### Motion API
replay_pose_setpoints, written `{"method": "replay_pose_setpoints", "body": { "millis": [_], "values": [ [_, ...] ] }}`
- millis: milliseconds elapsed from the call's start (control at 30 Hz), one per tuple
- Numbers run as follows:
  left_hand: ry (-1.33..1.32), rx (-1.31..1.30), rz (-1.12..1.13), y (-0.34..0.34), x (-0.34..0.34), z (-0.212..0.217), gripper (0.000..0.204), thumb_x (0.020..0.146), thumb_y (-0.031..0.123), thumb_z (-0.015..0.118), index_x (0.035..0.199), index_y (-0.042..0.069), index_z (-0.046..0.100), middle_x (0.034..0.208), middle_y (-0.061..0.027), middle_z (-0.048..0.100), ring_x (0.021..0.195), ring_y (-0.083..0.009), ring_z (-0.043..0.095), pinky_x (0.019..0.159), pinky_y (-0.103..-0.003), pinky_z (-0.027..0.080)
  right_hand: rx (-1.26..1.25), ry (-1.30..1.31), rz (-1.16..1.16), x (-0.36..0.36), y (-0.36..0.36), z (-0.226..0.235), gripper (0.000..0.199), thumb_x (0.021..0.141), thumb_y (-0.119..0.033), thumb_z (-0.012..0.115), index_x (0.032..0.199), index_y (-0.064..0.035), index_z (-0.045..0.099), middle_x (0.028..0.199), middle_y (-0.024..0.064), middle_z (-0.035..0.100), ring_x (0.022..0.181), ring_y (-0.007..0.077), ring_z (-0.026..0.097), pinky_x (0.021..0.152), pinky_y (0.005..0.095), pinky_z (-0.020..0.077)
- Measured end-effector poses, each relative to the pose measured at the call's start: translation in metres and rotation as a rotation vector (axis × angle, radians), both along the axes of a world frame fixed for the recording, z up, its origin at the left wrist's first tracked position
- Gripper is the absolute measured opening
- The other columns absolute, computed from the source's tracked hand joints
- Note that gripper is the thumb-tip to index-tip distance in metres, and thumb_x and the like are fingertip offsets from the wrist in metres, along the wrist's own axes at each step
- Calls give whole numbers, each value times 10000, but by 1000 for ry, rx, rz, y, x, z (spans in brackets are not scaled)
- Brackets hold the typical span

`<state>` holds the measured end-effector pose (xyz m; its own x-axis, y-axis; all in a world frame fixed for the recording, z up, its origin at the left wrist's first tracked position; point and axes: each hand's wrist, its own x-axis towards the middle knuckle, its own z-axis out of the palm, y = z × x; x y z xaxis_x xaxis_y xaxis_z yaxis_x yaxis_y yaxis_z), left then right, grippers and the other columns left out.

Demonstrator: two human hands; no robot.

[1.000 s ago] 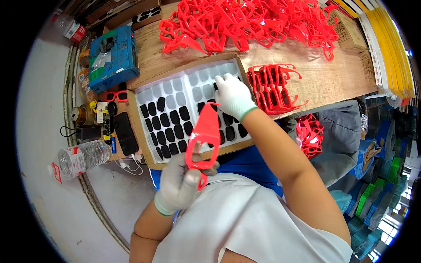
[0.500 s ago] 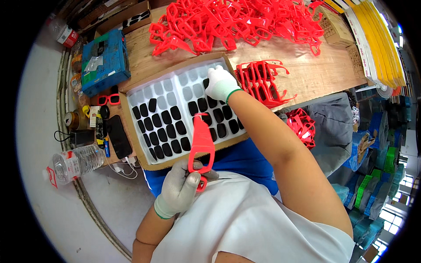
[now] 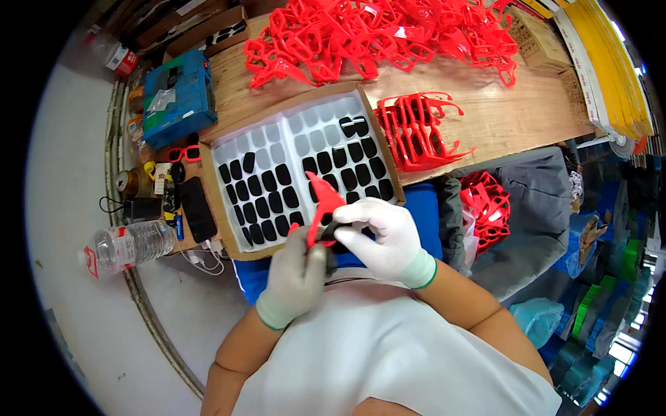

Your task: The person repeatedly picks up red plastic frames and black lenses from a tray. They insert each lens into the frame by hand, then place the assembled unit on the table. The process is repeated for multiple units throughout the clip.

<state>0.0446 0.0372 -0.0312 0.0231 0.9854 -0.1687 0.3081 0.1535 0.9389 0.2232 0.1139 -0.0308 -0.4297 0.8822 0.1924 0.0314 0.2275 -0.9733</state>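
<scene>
My gloved left hand [image 3: 297, 276] is closed on a red sunglasses frame [image 3: 325, 201], held up before my lap. Between the thumb and fingers of my gloved right hand [image 3: 380, 234] is a black lens [image 3: 330, 231], right against the frame; whether it sits in the rim cannot be seen. Just beyond my hands lies a cardboard box [image 3: 251, 255] with a white tray of pockets. Black lenses [image 3: 276, 202] fill many of its nearer pockets, while several far pockets hold none. Right of the box stands a row of red sunglasses [image 3: 416, 135] with dark lenses.
A big heap of red frames [image 3: 381, 38] covers the table's far side. At left are a blue box [image 3: 179, 97], a phone [image 3: 198, 209] and a plastic bottle [image 3: 135, 246]. More red frames [image 3: 485, 211] sit by grey cloth [image 3: 531, 208] at right.
My right hand has come back from the tray to the frame in my left hand, bringing a black lens. The frame has turned and tilted, and the view has shifted slightly.
</scene>
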Motion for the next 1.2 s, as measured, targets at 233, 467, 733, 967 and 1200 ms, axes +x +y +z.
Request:
{"method": "replay_pose_setpoints", "body": {
  "millis": [233,467,733,967,1200],
  "values": [
    [-66,-76,5,15,11,12,243,1050,168,423,1109,-45,523,742,-95,641,636,-150,621,621,-310,523,-195,16,-105,-1,-5,2,163,879,17,651,1036,-18,673,863,69,639,690,125,645,641,259,529],
    [-240,-150,-180,10,2,19,277,1037,163,426,1174,-70,488,832,-102,653,723,-143,624,679,-310,531,-818,298,238,15,6,-1,245,940,-215,661,1065,-4,674,906,22,647,767,67,552,699,243,477],
    [-290,-250,-167,9,-8,23,279,1033,144,451,1218,-46,538,849,-104,671,743,-156,636,705,-309,522,-844,275,180,10,0,-8,242,917,-230,668,953,6,707,807,14,641,725,77,548,682,249,460],
    [-306,-238,-195,4,-22,19,279,1034,125,441,1247,-40,518,855,-101,662,736,-145,618,707,-313,524,-917,292,208,-2,1,-8,222,893,-202,673,957,8,709,818,35,661,720,92,567,673,249,458],
    [-275,-210,-137,11,-21,25,220,1038,128,453,1142,-50,531,788,-94,641,683,-135,607,650,-290,511,-905,365,179,-8,3,-15,219,911,-204,672,982,1,705,828,32,660,707,86,556,659,244,455]
  ]
}}
